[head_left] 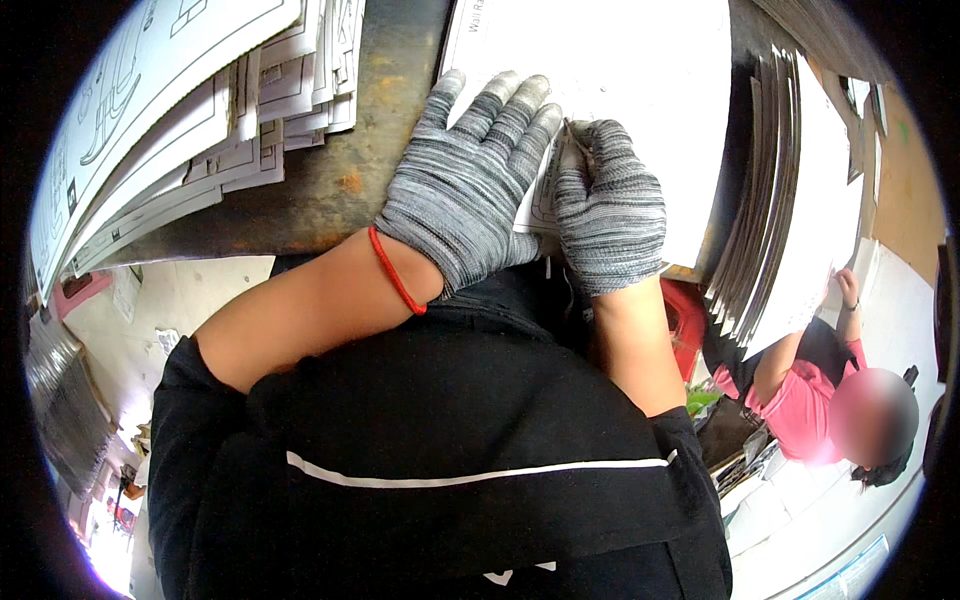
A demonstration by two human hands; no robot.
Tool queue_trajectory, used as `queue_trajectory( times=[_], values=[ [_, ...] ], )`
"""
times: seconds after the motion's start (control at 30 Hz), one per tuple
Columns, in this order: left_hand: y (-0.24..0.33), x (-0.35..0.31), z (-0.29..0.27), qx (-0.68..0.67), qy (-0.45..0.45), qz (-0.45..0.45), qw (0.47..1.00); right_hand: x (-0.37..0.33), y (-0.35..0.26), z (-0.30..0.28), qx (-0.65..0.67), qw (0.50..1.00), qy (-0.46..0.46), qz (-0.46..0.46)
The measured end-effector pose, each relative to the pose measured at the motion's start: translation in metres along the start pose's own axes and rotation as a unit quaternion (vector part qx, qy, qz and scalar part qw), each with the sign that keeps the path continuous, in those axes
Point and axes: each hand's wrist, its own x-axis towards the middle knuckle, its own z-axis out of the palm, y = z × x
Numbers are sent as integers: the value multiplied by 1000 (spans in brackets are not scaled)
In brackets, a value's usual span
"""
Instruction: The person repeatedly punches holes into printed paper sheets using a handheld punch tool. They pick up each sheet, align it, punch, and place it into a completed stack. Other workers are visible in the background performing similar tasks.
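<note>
A white printed cardboard sheet [660,75] lies on the dark worktable [388,50] in front of me. My left hand [465,185], in a grey striped knit glove, rests flat on the sheet's left side with the fingers stretched out. Close beside its forefinger is my right hand [612,215], gloved alike, with thumb and fingers pinched together over the sheet. A small dark tip shows at the pinch, but what it belongs to is hidden by the fingers. Part of the sheet's printed line drawing shows between the hands.
At the left, a tall uneven pile of printed cardboard sheets [215,130] reaches the table's near edge. Another stack of white sheets [790,200] stands at the right. Beyond it, a person in a pink shirt [805,410] has a hand near that stack.
</note>
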Motion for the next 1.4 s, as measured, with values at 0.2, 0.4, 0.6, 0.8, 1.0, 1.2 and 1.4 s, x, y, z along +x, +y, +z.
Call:
queue_trajectory(
  times=[0.2,0.4,0.6,0.8,1.0,1.2,1.4],
  values=[
    [1,1,-3,29,-18,5,999,-31,4,-3,19,1000,-21,-5],
    [1,0,0,33,3,-1,999,-65,1,-7,3,999,-15,-34],
    [-5,-11,-13,-64,25,10,998,-66,19,-15,152,988,13,16],
    [-26,-59,-25,-385,74,-207,896,-82,91,-32,93,970,222,32],
    [-25,-54,-50,-247,-39,-216,944,-93,104,-30,187,965,167,83],
    [-23,-42,-62,-189,-66,-254,946,-100,85,-29,254,947,181,76],
    [-28,-48,-57,-604,-14,-199,771,-108,96,-19,347,911,210,74]
  ],
)
